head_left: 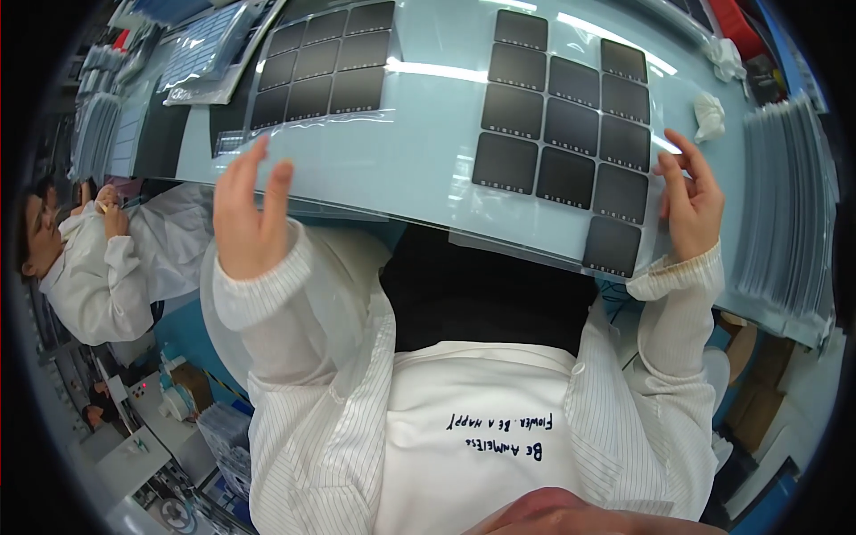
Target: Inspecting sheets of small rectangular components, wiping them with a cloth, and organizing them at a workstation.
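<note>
Dark rounded-square panels (571,125) lie in staggered columns on the table in front of me, with clear film around them. My right hand (692,203) is at the right edge of this group, thumb and fingers apart; whether the fingertips touch the film I cannot tell. My left hand (251,218) is raised at the table's front edge, fingers and thumb spread, with nothing in it. Beyond it lies a clear sheet with a block of similar dark panels (335,55), set in even rows. Both hands come out of white ribbed cuffs.
A tall stack of clear sheets (785,192) stands at the right end of the pale table (428,160). Crumpled white tissues (710,118) lie beside it. Plastic-wrapped flat packs (209,49) sit at the far left. Another person in a white coat (107,276) is on the left.
</note>
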The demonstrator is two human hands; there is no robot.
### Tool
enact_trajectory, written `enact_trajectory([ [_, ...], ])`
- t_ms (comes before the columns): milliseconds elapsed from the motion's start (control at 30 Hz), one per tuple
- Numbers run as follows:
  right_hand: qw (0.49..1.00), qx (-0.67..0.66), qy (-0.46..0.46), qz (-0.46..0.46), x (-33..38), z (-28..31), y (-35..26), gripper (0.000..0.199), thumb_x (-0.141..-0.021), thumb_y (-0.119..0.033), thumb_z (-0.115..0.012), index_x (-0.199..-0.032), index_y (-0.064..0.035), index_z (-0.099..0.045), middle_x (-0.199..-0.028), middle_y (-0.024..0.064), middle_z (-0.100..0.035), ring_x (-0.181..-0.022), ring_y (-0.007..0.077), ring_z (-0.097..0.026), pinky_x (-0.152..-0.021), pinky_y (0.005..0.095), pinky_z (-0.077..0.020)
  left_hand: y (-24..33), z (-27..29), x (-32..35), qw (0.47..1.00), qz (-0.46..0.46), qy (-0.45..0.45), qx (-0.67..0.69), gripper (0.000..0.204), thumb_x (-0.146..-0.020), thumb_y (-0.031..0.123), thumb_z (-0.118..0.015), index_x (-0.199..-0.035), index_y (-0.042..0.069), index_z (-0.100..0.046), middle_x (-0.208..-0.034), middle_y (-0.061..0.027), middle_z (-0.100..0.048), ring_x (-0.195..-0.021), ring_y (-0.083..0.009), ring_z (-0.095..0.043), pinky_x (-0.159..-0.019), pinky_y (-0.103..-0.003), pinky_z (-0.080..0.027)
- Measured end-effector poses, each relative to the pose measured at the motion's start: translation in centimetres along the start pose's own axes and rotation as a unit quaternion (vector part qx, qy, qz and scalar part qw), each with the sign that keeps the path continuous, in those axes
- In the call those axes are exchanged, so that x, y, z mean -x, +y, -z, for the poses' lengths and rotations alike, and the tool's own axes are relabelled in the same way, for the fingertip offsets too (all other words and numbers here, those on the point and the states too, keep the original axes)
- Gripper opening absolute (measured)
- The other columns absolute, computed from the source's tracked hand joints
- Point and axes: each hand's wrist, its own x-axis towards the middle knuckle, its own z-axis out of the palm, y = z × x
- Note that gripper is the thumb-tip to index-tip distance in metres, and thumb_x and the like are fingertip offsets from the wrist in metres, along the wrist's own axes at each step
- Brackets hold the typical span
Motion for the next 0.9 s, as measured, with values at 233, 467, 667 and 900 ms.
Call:
enact_trajectory([
  [233,0.997,0.047,0.06,0.013,1.7,2.9,2.1,0.029,-0.092,-0.021,-0.058,-0.116,-0.0045,-0.06,-0.088,0.0039,-0.063,-0.051,0.0011,-0.042,-0.046,0.0161,-0.0329,-3.4,-2.6,-2.2,0.971,0.131,0.013,-0.201,0.086,-0.076,0.063,-0.06,-0.124,-0.007,-0.047,-0.105,-0.0234,-0.055,-0.098,-0.0356,-0.054,-0.085,-0.041,-0.043],
  [467,0.992,-0.004,0.126,0.007,4.6,8.3,1.0,0.028,-0.092,-0.019,-0.057,-0.116,-0.0037,-0.06,-0.098,0.0066,-0.065,-0.054,0.0029,-0.045,-0.049,0.0162,-0.0363,-3.9,-1.9,-3.3,0.971,0.202,-0.052,-0.115,0.099,-0.058,0.057,-0.079,-0.127,-0.006,-0.045,-0.102,-0.0188,-0.057,-0.088,-0.0282,-0.059,-0.078,-0.036,-0.049],
  [667,0.992,-0.042,0.111,0.031,4.0,9.9,-0.5,0.027,-0.09,-0.018,-0.06,-0.113,-0.0036,-0.062,-0.093,0.0071,-0.066,-0.051,0.0039,-0.046,-0.048,0.016,-0.0361,-7.2,-0.1,-2.0,0.862,0.328,-0.017,0.385,0.08,-0.067,0.008,-0.079,-0.134,-0.003,-0.036,-0.092,-0.0051,-0.059,-0.071,-0.0082,-0.056,-0.057,-0.019,-0.042],
  [900,0.988,0.025,-0.021,0.149,2.3,7.7,-5.6,0.025,-0.09,-0.015,-0.06,-0.11,-0.0021,-0.063,-0.088,0.0069,-0.065,-0.051,0.0047,-0.046,-0.047,0.016,-0.0357,-8.6,1.1,1.9,0.643,0.406,-0.103,0.641,0.03,-0.084,0.005,-0.058,-0.113,0.0,-0.054,-0.081,-0.0026,-0.058,-0.063,-0.0036,-0.052,-0.044,-0.015,-0.036],
])
